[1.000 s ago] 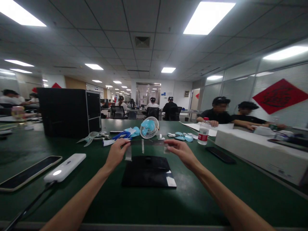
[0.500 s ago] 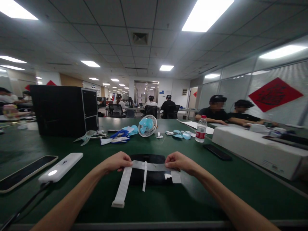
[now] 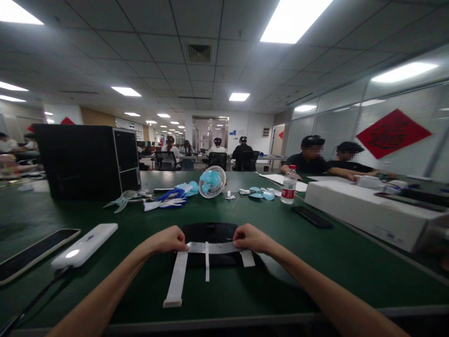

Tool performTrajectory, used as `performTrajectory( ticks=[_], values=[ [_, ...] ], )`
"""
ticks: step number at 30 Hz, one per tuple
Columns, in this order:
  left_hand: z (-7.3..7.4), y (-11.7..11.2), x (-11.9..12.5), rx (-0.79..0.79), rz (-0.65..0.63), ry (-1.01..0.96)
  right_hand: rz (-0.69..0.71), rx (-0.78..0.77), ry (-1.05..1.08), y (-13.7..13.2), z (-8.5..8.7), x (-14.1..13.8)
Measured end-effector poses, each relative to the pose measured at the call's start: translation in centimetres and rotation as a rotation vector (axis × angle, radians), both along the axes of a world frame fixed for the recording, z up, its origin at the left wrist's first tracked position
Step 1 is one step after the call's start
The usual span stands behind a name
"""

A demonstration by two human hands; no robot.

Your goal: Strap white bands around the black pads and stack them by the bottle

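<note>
2 bare hands (image 3: 170, 238), 2 bare forearms (image 3: 117, 282).

Both hands pinching, level, apart.
Left forearm (image 3: 119, 277) and right forearm (image 3: 308, 282) bare, entering from bottom corners, angled inward and forward; wrists (image 3: 149, 246) roughly level with each other. Left hand (image 3: 169, 239) faces right, right hand (image 3: 253, 238) faces left, knuckles up. Fingers (image 3: 181, 239) curled, thumb against index on each side. Finger detail partly hidden by curl.

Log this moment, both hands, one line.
left hand: pinching grey strip, left end; right hand: pinching its right end; white ribbon: at strip's left end; black panel: seen behind strip
</note>
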State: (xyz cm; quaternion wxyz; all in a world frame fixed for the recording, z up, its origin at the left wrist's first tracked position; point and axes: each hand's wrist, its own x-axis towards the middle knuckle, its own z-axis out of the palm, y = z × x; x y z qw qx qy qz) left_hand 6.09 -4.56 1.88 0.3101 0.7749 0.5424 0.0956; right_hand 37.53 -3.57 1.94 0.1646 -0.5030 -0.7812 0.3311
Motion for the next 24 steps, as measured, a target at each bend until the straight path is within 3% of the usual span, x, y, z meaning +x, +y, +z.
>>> performTrajectory(
  ticks=[9,18,24],
  values=[
    [-0.6,0.4,0.0,0.057,0.012,0.069,0.001,0.091,-0.075,0.6,-0.9,-0.1],
    [-0.4,0.0,0.1,0.116,0.026,0.095,-0.009,0.139,-0.151,-0.2,-0.4,-0.3],
    [0.6,-2.0,2.2,0.283,-0.303,0.038,-0.011,0.224,-0.235,-0.5,-0.3,-0.6]
  ],
)
